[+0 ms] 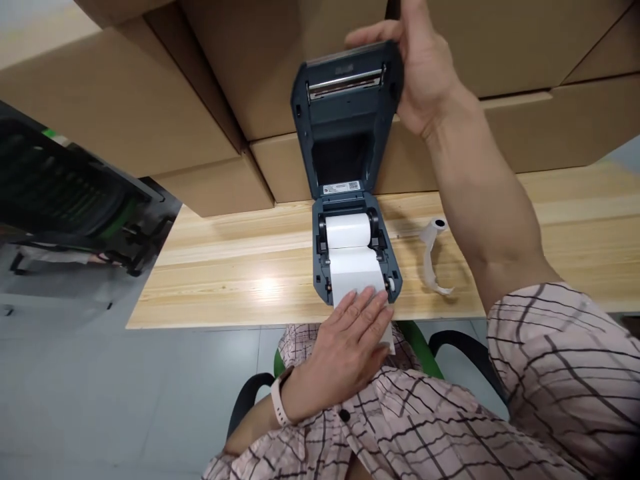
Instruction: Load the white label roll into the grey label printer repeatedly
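A dark blue-grey label printer (320, 272) stands near the table's front edge with its lid (347, 113) raised. My right hand (425, 73) is at the lid's upper right edge, holding it up; part of the fingers is hidden behind it. Inside the base sits a white label roll (349, 231), between black holders. From it a strip of label paper (356, 270) runs toward me over the front edge. My left hand (353, 340) lies on that strip with fingers stretched flat; its thumb is hidden.
A small paper core with a curled strip of backing (431, 260) lies on the wooden table (225, 267), right of the printer. Large cardboard boxes (125, 100) line the back. A green and black chair (425, 350) is under me. Dark equipment (65, 193) stands at left.
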`<control>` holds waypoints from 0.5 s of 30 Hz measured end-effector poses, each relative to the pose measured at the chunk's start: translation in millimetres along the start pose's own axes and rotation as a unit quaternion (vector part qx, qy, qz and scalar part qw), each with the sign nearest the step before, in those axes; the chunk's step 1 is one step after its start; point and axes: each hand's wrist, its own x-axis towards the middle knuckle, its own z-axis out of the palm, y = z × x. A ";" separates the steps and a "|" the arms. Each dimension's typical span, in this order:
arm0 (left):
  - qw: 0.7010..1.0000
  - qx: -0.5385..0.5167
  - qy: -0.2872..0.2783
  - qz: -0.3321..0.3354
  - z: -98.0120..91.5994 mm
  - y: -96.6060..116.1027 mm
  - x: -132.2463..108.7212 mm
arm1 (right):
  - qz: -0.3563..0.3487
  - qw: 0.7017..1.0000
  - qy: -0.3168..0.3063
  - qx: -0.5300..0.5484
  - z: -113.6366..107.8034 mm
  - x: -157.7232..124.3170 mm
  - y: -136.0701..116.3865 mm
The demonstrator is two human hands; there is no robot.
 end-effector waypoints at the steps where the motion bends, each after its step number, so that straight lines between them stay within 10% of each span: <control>1: 1.000 -0.028 0.008 0.002 -3.4 0.0 -2.3 | -0.025 1.000 0.007 0.012 4.2 -5.0 -0.1; 5: 0.971 -0.218 0.100 -0.022 -13.1 -0.2 -14.7 | -0.198 0.979 0.036 -0.012 16.7 -81.6 4.3; 10: 0.873 -0.162 0.417 -0.193 -12.6 -25.0 -11.7 | -0.161 0.950 -0.066 -0.261 35.5 -210.3 30.6; 15: 0.875 -0.283 0.217 -0.327 5.7 -73.0 11.3 | -0.023 0.965 0.047 -0.256 57.9 -269.9 90.3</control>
